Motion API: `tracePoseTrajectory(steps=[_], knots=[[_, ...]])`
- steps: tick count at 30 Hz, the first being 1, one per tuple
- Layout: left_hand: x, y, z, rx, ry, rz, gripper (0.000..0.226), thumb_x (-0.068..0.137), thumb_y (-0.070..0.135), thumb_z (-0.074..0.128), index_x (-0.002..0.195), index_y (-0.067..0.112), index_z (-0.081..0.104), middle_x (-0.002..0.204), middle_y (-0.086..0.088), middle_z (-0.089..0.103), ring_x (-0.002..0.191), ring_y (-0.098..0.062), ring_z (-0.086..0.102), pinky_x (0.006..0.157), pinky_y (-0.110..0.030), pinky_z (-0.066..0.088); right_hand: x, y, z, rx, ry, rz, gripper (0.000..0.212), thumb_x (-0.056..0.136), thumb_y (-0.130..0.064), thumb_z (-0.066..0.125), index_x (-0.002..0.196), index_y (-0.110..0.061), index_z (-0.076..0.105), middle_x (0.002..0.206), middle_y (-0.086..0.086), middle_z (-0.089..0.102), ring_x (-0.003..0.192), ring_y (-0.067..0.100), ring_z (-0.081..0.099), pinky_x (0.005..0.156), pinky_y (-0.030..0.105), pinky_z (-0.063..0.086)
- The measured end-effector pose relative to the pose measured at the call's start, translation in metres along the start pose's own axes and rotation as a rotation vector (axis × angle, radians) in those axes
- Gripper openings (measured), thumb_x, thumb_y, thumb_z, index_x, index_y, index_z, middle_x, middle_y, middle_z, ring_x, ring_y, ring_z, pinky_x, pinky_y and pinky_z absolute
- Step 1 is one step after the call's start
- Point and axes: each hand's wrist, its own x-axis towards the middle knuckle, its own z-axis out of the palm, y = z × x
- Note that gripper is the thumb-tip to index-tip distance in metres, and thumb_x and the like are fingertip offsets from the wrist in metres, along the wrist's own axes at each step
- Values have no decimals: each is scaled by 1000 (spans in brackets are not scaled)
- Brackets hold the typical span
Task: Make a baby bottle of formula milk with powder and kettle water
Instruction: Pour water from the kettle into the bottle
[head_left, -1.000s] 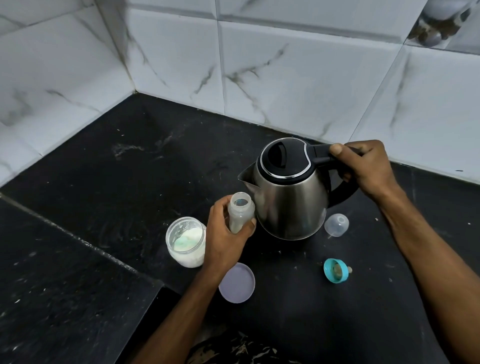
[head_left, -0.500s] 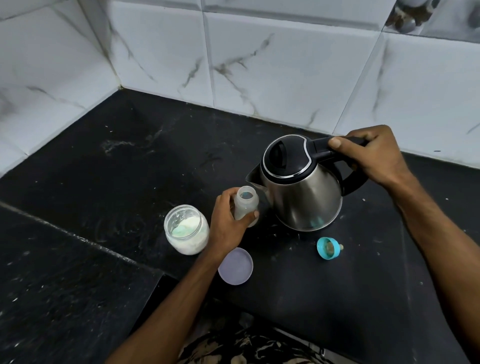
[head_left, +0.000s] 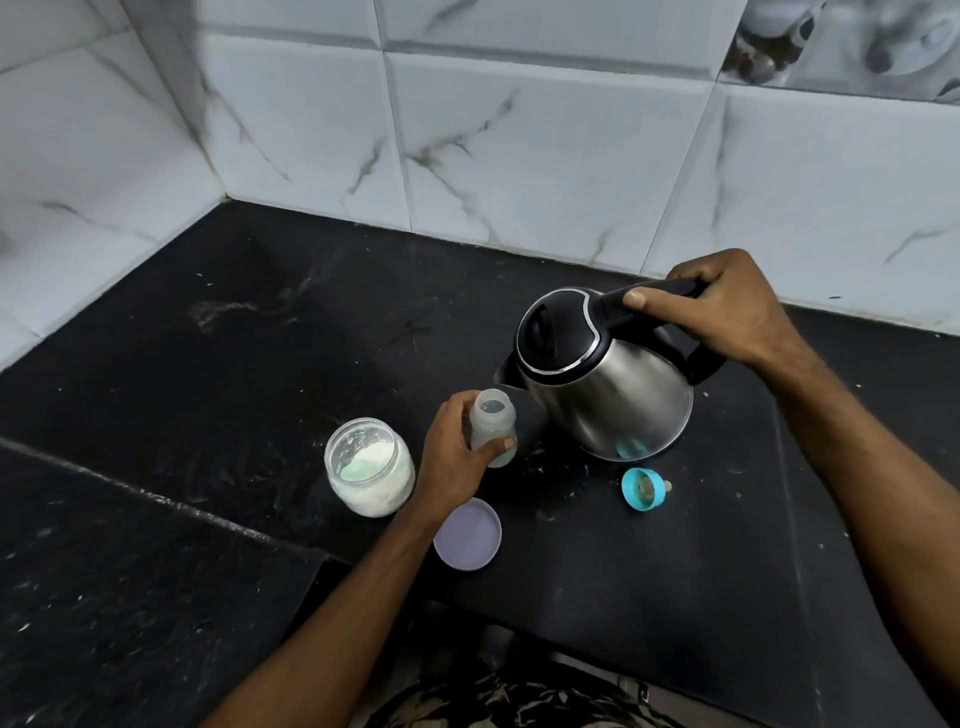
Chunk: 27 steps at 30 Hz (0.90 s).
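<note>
In the head view, a black stone countertop is seen running into a corner of white marbled wall tiles. A steel kettle with a black lid is held by its black handle in the right hand, whose fingers are wrapped around the grip with the thumb laid along the top. The kettle is tipped slightly, its spout turned toward the left and brought just beside the open mouth of a small translucent baby bottle. The bottle is kept upright near the middle of the countertop by the left hand, with thumb and fingers curled around its body. No stream of water can be made out between spout and bottle.

Just left of that hand, closer to the countertop's front edge, an open glass jar of white powder is placed; something pale green is seen inside it. A lavender lid lies flat near the front edge, just beside the left wrist. A teal bottle ring with its teat lies on its side below the kettle, apart from the bottle.
</note>
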Motion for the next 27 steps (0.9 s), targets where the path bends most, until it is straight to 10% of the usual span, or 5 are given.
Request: tracePoseTrajectory(steps=[18,27], knots=[[2,-6,3,13,-33,28,58,75,15,85,121,26,50,122,8,62,113,-9,61,98,-37,53,0,-14,3,-112,-23,10,57,54,-79,66,40,-26,50,40,-7,27,45,10,25,48,28,22],[2,-9,4,19,-28,66,59,73,19,85,120,30,51,121,6,62,111,-8,61,96,-38,54,1,-10,2,-178,-10,-11,76,53,-79,66,47,-10,36,46,-3,25,49,13,24,51,30,22]])
